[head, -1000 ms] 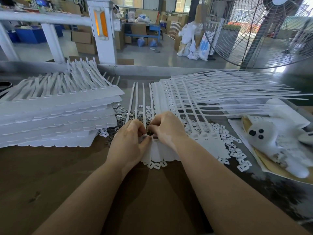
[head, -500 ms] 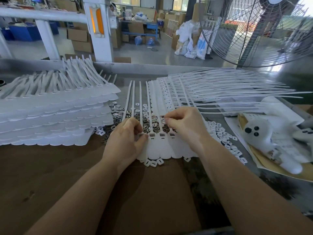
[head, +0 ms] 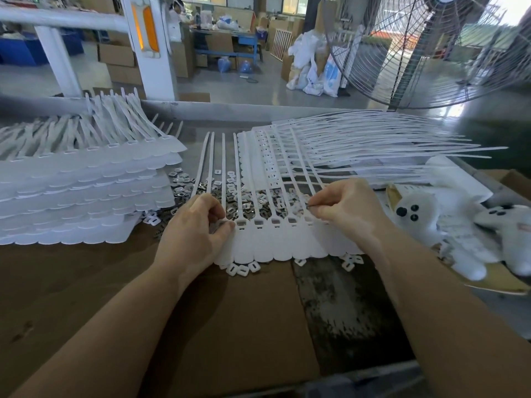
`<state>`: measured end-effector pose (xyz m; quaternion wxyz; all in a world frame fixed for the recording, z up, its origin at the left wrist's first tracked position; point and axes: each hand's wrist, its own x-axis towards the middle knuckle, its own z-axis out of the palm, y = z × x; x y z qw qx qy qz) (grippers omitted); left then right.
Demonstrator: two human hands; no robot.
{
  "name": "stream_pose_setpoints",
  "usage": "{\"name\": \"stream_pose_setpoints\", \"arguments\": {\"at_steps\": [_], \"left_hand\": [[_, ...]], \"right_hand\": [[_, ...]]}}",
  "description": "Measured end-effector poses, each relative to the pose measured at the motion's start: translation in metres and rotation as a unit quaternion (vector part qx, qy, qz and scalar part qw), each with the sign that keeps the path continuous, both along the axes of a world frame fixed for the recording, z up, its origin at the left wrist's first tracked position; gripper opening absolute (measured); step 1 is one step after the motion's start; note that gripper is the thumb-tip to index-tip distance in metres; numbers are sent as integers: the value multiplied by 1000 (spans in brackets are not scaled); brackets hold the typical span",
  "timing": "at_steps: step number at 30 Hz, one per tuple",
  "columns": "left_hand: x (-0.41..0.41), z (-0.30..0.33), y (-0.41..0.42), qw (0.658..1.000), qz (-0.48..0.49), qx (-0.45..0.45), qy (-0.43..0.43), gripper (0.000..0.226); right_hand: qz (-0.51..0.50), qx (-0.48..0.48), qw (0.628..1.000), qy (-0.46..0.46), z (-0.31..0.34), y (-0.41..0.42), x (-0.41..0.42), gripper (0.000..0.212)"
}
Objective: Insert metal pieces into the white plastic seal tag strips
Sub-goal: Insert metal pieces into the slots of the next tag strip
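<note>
A joined row of white seal tag strips (head: 275, 245) lies flat in front of me, tails pointing away. Several of its square sockets show a dark metal piece inside. My left hand (head: 195, 234) has its curled fingers pinching the row's left end at a socket. Further right, my right hand (head: 347, 211) pinches a small dark metal piece (head: 311, 206) between thumb and fingertip just above a socket on the right part of the row. Loose metal pieces (head: 250, 205) and small white plastic caps are heaped under the tails.
A tall stack of white tag sheets (head: 80, 196) fills the left. More tag rows (head: 330, 150) fan out behind and to the right. White plush toys (head: 448, 225) lie on cardboard at the right. A few white caps (head: 242, 268) lie at the row's near edge. A big fan (head: 416, 47) stands beyond the table.
My right hand has moved right along the row, away from my left hand, now pinching a metal piece. More filled sockets show between the hands. The left hand has stayed at the left end.
</note>
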<state>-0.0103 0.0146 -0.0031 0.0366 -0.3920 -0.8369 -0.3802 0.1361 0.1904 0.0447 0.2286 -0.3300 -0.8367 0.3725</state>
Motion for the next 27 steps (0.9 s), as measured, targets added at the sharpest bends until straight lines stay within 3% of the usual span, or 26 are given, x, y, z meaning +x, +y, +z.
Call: {"name": "stream_pose_setpoints", "arguments": {"at_steps": [10, 23, 27], "left_hand": [[-1, 0, -1, 1000, 0, -2, -2, 16], [-1, 0, -1, 1000, -5, -1, -3, 15], [0, 1, -1, 1000, -5, -1, -6, 15]], "right_hand": [[20, 23, 995, -91, 6, -4, -2, 7], [-7, -57, 984, -171, 18, -1, -12, 6], [5, -38, 979, -198, 21, 0, -12, 9]]}}
